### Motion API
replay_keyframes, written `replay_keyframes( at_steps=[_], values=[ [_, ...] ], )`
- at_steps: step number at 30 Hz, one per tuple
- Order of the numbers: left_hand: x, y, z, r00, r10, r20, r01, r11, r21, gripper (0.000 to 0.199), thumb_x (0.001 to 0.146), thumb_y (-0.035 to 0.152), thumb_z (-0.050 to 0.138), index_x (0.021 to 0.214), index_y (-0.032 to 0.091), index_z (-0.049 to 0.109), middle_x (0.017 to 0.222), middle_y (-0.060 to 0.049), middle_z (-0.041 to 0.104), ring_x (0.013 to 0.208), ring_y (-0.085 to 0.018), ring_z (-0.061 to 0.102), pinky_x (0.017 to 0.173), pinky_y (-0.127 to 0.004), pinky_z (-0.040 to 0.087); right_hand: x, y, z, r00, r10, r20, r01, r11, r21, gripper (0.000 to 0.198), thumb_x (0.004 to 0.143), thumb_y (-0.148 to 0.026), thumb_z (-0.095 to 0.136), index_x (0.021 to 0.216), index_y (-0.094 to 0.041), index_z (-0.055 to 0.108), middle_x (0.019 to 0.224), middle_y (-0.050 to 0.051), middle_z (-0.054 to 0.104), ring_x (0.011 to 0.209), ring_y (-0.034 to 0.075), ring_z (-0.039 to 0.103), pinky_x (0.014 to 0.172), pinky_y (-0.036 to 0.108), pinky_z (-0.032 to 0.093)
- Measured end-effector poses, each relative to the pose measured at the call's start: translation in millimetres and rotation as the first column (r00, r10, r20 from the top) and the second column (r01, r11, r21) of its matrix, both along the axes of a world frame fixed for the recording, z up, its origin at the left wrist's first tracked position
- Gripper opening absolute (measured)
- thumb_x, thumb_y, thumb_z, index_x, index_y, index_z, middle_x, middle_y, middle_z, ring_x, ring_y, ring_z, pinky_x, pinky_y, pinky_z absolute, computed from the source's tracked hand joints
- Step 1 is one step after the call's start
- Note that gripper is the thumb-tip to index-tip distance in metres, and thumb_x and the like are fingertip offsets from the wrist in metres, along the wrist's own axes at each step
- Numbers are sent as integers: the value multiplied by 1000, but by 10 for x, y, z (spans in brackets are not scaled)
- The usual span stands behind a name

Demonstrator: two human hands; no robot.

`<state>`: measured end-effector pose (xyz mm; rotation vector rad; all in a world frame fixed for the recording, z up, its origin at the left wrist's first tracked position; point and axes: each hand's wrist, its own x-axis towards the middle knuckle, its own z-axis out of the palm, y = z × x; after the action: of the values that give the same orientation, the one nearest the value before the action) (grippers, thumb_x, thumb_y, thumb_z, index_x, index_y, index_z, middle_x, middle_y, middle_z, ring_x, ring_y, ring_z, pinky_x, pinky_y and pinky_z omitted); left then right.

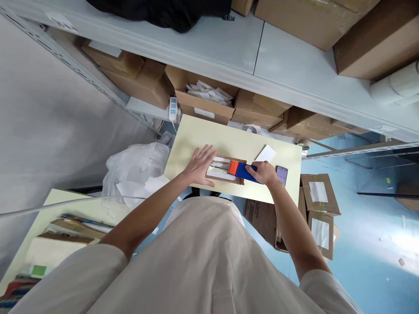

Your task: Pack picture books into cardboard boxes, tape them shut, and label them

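Note:
A small, shallow cardboard box (241, 180) lies on the cream table, with white, silvery items inside. My left hand (200, 165) rests at the box's left end, its fingers spread and nothing gripped in it. The fingers of my right hand (264, 172) are wrapped round the blue end of a flat blue-and-orange tool (244, 171). The tool's orange part lies over the right half of the box; its exact kind is unclear. Just beyond my right hand is a white card or slip (266, 153). Right of that hand a phone (282, 174) lies with its screen lit.
Behind the table (186, 131), a shelf holds cardboard boxes, one open box (204, 109) full of white pieces. A power strip (173, 109) hangs at the back left. Plastic bags (135, 168) bulge at the left; more cartons (319, 194) stand on the floor at right.

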<state>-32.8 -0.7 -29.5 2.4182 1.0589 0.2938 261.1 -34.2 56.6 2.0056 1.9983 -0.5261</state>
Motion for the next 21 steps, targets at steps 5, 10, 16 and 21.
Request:
replay_keyframes(
  at_steps=[5, 10, 16, 21],
  values=[
    [432, 115, 248, 933, -208, -294, 229, 973, 38, 113, 60, 51, 74, 150, 10, 19, 144, -22, 40, 132, -39, 33, 112, -56, 0, -5, 47, 82, 1000, 24, -1, -24, 997, -74, 54, 91, -59, 32, 86, -21, 70, 83, 9, 72, 82, 23, 65, 61, 27, 36],
    [453, 133, 189, 917, -219, -333, 238, 971, 17, 95, 68, 46, 67, 147, 10, 28, 133, -19, 48, 117, -36, 45, 102, -47, 24, 185, -33, 116, 1000, 25, 13, -23, 995, -92, 59, 91, -62, 29, 90, -20, 70, 84, 11, 71, 82, 25, 65, 64, 29, 38],
    [436, 148, 214, 897, -244, -370, 259, 966, -8, 82, 74, 44, 64, 143, 11, 34, 133, -18, 49, 115, -34, 46, 95, -42, 29, 862, -189, -49, 1000, 13, 5, -12, 991, -132, 56, 91, -60, 31, 88, -18, 69, 75, 10, 69, 76, 24, 65, 60, 27, 35],
    [482, 114, 253, 888, -222, -403, 237, 972, -13, 78, 76, 39, 61, 141, 6, 35, 133, -22, 49, 119, -35, 45, 99, -44, 28, 1017, -149, -401, 1000, -10, 10, 11, 988, -156, 53, 91, -57, 34, 88, -19, 70, 77, 10, 70, 77, 24, 65, 60, 28, 35]
  ],
)
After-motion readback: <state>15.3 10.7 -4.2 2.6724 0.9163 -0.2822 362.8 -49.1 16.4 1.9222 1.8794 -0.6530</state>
